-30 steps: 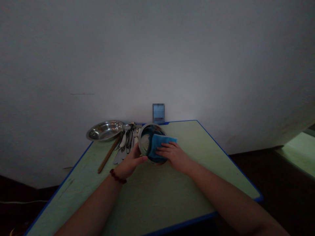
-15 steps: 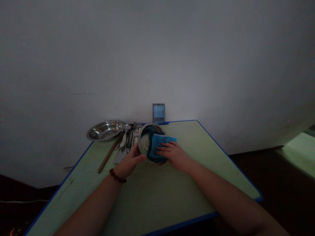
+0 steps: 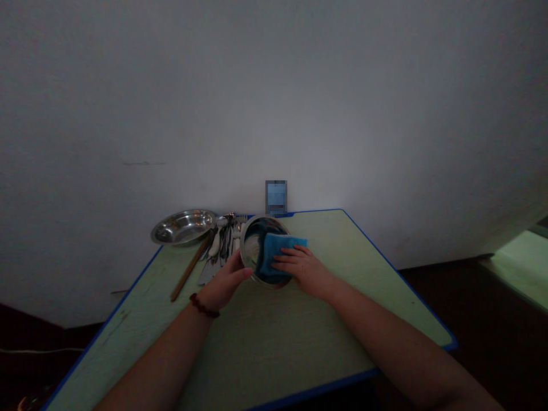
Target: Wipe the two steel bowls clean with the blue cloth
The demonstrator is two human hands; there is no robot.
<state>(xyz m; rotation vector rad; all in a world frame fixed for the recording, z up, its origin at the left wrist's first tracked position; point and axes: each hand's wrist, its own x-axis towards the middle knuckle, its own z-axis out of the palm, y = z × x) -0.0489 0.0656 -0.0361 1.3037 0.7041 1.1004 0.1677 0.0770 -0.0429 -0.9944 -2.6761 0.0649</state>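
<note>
A round steel bowl (image 3: 253,246) stands tilted toward me on the pale green table (image 3: 265,337). My left hand (image 3: 223,283), with a bead bracelet at the wrist, is wrapped round the bowl's left rim. My right hand (image 3: 303,272) presses a blue cloth (image 3: 277,251) against the bowl's inside and right rim, fingers closed on the cloth.
A steel plate (image 3: 183,226) sits at the table's far left corner by the wall. Beside it lie several pieces of cutlery (image 3: 219,246) and a wooden-handled utensil (image 3: 188,272). A small blue box (image 3: 276,196) stands against the wall. The table has a blue edge.
Almost nothing differs. The bowl and both hands have shifted very slightly upward in the picture; the cloth stays pressed in the bowl.
</note>
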